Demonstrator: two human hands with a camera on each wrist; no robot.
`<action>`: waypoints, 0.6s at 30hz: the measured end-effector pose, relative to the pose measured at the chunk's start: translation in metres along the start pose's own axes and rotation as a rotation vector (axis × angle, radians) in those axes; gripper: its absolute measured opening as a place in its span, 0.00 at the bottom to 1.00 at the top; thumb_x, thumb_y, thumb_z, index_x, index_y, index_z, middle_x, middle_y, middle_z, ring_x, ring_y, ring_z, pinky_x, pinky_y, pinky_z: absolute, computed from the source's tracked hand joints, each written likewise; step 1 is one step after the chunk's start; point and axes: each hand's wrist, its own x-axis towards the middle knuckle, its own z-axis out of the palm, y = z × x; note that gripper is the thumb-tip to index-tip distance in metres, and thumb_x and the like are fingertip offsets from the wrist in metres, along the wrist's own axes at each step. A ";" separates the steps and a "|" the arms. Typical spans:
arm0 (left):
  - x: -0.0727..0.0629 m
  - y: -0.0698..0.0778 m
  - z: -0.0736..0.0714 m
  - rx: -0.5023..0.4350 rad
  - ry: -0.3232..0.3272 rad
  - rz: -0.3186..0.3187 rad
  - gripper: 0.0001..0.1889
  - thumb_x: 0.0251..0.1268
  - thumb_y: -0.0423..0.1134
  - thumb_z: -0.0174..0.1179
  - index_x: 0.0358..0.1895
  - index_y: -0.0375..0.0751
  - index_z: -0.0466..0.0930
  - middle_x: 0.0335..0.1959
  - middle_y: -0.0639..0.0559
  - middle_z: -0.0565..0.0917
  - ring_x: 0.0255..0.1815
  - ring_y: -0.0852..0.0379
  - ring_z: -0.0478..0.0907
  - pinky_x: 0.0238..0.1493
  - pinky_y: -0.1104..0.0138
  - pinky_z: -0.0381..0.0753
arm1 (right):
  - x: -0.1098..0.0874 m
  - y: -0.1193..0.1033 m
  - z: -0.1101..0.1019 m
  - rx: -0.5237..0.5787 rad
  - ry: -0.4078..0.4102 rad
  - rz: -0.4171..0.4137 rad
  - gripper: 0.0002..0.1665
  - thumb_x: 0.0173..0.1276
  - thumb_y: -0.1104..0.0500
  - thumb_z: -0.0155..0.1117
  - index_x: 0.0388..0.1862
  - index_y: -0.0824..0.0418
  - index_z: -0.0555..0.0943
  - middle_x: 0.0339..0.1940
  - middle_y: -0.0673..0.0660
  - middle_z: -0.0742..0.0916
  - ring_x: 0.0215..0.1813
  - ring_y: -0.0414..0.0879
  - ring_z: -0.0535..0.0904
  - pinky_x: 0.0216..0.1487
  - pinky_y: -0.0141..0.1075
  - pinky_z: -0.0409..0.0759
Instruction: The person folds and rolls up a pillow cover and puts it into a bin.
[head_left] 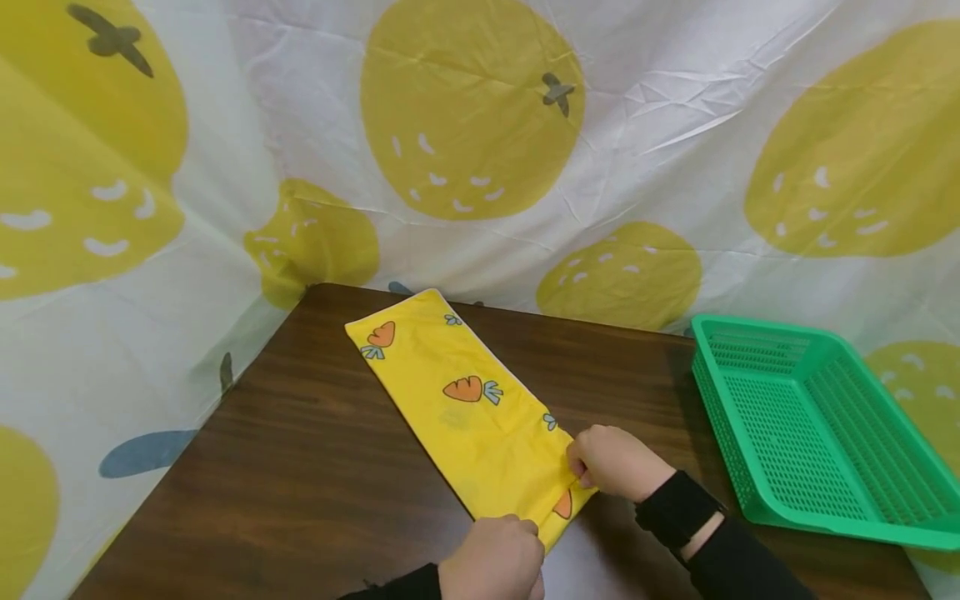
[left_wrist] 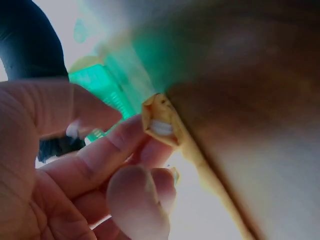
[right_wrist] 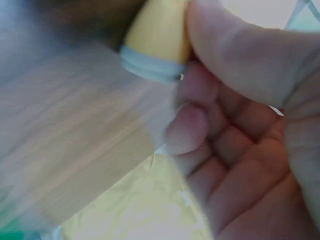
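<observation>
A yellow cloth [head_left: 468, 417] printed with orange carrots lies in a long flat strip, slanting from the table's back left toward its near edge. My left hand [head_left: 495, 557] grips its near left corner with curled fingers. In the left wrist view, a folded end of the cloth [left_wrist: 162, 120] shows at those fingertips. At the near right corner my right hand [head_left: 618, 460] pinches the cloth, knuckles up. The right wrist view shows a pale-edged bit of cloth [right_wrist: 157, 45] held by thumb and finger, with more yellow fabric below.
To the right stands a green plastic basket [head_left: 757, 492] with mesh walls and nothing in it. The brown wooden table [head_left: 300, 433] carries both. A white sheet [head_left: 300, 100] with large yellow fruit prints hangs along its back and left sides.
</observation>
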 end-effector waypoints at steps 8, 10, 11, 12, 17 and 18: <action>0.007 0.000 0.012 0.044 0.037 -0.008 0.17 0.63 0.45 0.75 0.19 0.51 0.79 0.17 0.62 0.73 0.21 0.67 0.67 0.18 0.69 0.66 | -0.032 0.007 0.012 -0.037 0.160 -0.204 0.13 0.63 0.70 0.76 0.31 0.52 0.86 0.28 0.42 0.80 0.35 0.36 0.73 0.39 0.32 0.81; 0.004 0.006 0.005 0.082 0.058 -0.032 0.17 0.64 0.40 0.73 0.19 0.51 0.77 0.17 0.61 0.74 0.20 0.66 0.68 0.18 0.69 0.67 | -0.037 0.011 0.014 -0.074 0.213 -0.253 0.14 0.59 0.70 0.79 0.36 0.51 0.89 0.36 0.43 0.86 0.42 0.39 0.77 0.46 0.35 0.85; 0.002 0.009 0.001 0.097 0.072 -0.048 0.17 0.64 0.38 0.72 0.19 0.50 0.77 0.17 0.60 0.73 0.20 0.65 0.68 0.18 0.70 0.67 | -0.037 0.013 0.015 -0.100 0.241 -0.279 0.16 0.57 0.71 0.81 0.37 0.51 0.90 0.38 0.45 0.88 0.45 0.41 0.78 0.49 0.37 0.85; 0.001 0.010 -0.002 0.105 0.076 -0.064 0.16 0.65 0.37 0.71 0.20 0.49 0.77 0.17 0.60 0.74 0.20 0.65 0.69 0.18 0.69 0.67 | -0.038 0.014 0.016 -0.123 0.265 -0.298 0.18 0.54 0.70 0.83 0.39 0.51 0.91 0.40 0.45 0.89 0.47 0.43 0.79 0.51 0.38 0.85; -0.002 0.015 -0.010 0.091 0.070 -0.116 0.12 0.68 0.37 0.70 0.27 0.47 0.78 0.18 0.58 0.74 0.19 0.64 0.69 0.19 0.69 0.67 | -0.033 0.022 0.021 -0.198 0.352 -0.339 0.22 0.45 0.65 0.89 0.40 0.48 0.93 0.43 0.46 0.92 0.49 0.45 0.80 0.54 0.41 0.84; -0.002 0.015 -0.010 0.075 0.059 -0.130 0.12 0.68 0.38 0.70 0.27 0.47 0.78 0.18 0.58 0.74 0.19 0.64 0.69 0.19 0.69 0.67 | -0.032 0.023 0.023 -0.200 0.357 -0.338 0.22 0.46 0.65 0.89 0.40 0.48 0.94 0.43 0.45 0.92 0.49 0.45 0.80 0.54 0.41 0.84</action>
